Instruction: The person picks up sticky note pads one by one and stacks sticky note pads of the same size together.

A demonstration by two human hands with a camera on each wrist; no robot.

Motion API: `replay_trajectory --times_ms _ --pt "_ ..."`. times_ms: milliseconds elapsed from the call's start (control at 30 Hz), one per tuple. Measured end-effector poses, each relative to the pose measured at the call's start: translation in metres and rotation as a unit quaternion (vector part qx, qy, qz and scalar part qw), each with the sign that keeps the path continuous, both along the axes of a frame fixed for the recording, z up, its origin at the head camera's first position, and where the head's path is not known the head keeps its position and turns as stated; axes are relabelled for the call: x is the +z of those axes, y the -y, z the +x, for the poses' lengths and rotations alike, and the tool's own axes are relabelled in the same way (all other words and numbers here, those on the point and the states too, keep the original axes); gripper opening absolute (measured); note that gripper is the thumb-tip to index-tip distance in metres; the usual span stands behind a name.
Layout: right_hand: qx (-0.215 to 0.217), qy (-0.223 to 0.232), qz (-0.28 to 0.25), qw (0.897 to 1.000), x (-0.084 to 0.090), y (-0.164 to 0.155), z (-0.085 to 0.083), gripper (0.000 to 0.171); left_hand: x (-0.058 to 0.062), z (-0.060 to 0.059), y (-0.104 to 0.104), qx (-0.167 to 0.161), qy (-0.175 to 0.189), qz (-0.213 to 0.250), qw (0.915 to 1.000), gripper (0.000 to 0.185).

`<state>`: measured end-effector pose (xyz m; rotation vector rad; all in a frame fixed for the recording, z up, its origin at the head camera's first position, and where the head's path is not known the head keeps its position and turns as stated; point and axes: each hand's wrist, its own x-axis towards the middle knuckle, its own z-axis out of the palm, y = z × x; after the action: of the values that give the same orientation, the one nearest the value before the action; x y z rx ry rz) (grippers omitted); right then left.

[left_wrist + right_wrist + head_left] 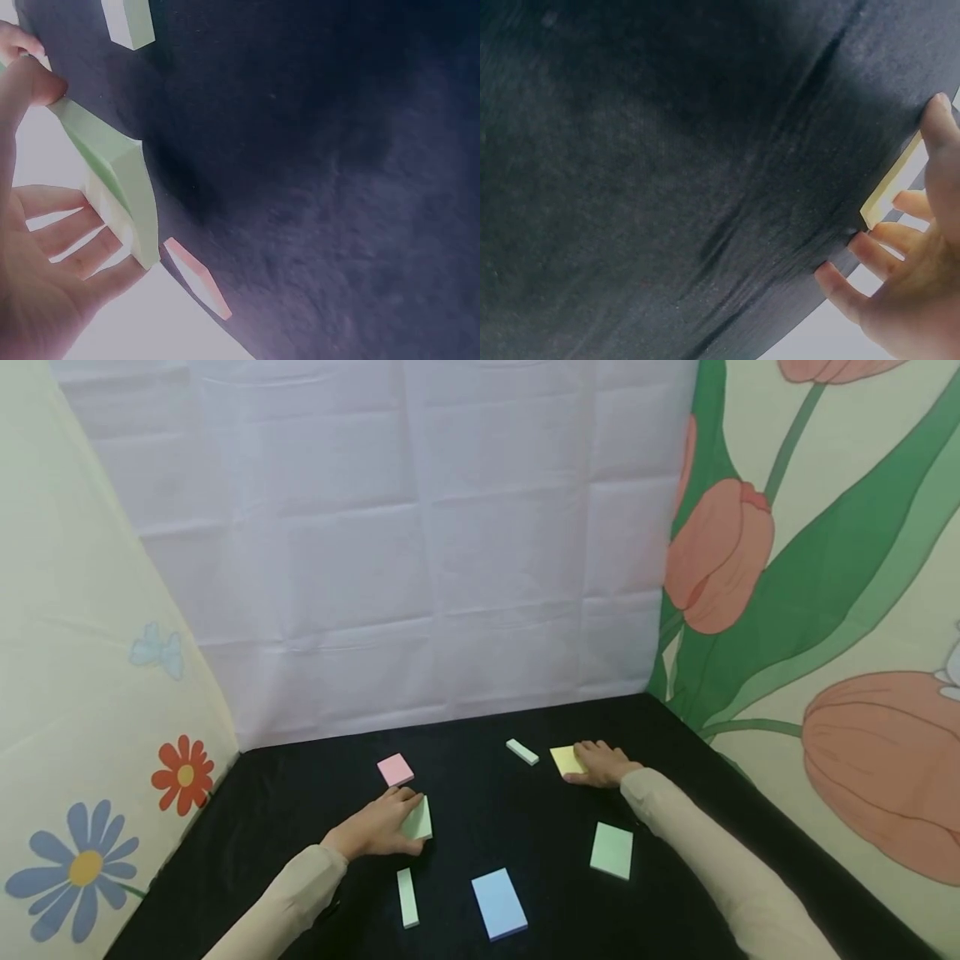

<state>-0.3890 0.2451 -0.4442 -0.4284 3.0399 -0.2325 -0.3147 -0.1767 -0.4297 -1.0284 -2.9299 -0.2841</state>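
Observation:
My left hand [378,828] holds a light green pad of sticky notes [420,818] near the middle left of the black table [525,810]. In the left wrist view the light green pad [112,176] is tilted up on edge, with the thumb on its top and the fingers [75,240] beneath it. My right hand [600,764] lies on a yellow pad [565,760] further back. In the right wrist view the yellow pad [889,195] sits between the thumb and forefinger of that hand [907,277].
A pink pad [395,769] lies just behind the left hand, also visible as the pink pad [199,277] from the wrist. Around the hands lie a pale strip pad [522,752], a green pad [612,850], a blue pad [498,903] and a narrow green pad [407,897]. Cloth walls close in three sides.

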Motion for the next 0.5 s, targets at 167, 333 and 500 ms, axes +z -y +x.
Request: replay_trajectory --times_ms 167,333,500 --pt "-0.001 0.002 0.0 1.0 0.0 -0.001 -0.001 0.071 0.0 -0.004 -0.01 -0.005 0.006 -0.008 0.9999 0.074" --pt "0.0 0.003 -0.002 1.0 0.0 -0.001 -0.002 0.071 -0.004 -0.008 -0.018 -0.003 0.013 -0.018 0.9997 0.076" --pt "-0.002 0.004 0.001 1.0 -0.001 -0.002 -0.004 0.071 -0.007 -0.01 -0.027 -0.009 0.015 -0.025 0.9995 0.076"
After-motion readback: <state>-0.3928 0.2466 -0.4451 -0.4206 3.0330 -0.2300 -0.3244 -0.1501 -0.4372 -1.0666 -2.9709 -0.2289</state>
